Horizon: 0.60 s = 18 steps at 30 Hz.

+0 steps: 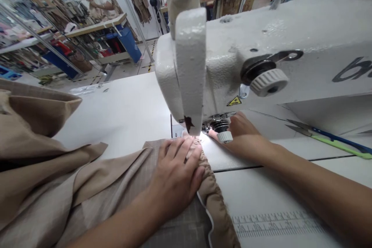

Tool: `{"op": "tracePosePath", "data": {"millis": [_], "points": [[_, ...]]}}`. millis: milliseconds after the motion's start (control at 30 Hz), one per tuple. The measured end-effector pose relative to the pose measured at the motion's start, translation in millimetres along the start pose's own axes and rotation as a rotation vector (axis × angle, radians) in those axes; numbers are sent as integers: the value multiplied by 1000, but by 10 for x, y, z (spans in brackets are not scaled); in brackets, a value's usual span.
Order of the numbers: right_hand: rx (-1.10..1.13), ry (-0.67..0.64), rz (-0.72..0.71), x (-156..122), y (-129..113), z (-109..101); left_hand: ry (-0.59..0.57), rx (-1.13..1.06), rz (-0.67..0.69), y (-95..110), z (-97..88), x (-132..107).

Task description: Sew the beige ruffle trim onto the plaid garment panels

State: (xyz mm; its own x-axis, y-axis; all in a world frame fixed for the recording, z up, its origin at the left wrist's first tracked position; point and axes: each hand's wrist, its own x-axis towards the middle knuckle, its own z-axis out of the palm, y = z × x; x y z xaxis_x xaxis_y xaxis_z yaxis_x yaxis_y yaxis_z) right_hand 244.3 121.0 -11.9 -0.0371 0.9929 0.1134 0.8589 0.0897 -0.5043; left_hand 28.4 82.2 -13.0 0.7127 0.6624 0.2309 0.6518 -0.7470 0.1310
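Note:
My left hand (177, 174) lies flat on tan fabric (107, 186), its fingers reaching toward the needle area of a white sewing machine (261, 42). Beside the thumb runs a gathered tan band (219, 205) with a pale edge, leading up to the machine's head. My right hand (240, 131) is behind the machine's thread tension knob (224, 136), close to the needle area. Its fingers are mostly hidden there, so whether they hold anything does not show. The needle and presser foot are also out of sight behind the machine head.
Scissors with green and blue handles (334, 139) lie on the right of the bed. A printed ruler scale (273, 224) marks the tabletop in front. Folded tan cloth (35, 124) is piled at left. Beyond, a person (99, 7) works at another table near a blue bin (129, 42).

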Motion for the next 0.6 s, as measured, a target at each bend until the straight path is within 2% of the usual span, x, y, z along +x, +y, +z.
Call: {"op": "tracePosePath", "data": {"millis": [133, 367, 600], "points": [[10, -2, -20, 10, 34, -16, 20, 13, -28, -43, 21, 73], [21, -12, -59, -42, 86, -12, 14, 0, -75, -1, 16, 52], [-21, -79, -130, -143, 138, -74, -21, -5, -73, -12, 19, 59]]}}
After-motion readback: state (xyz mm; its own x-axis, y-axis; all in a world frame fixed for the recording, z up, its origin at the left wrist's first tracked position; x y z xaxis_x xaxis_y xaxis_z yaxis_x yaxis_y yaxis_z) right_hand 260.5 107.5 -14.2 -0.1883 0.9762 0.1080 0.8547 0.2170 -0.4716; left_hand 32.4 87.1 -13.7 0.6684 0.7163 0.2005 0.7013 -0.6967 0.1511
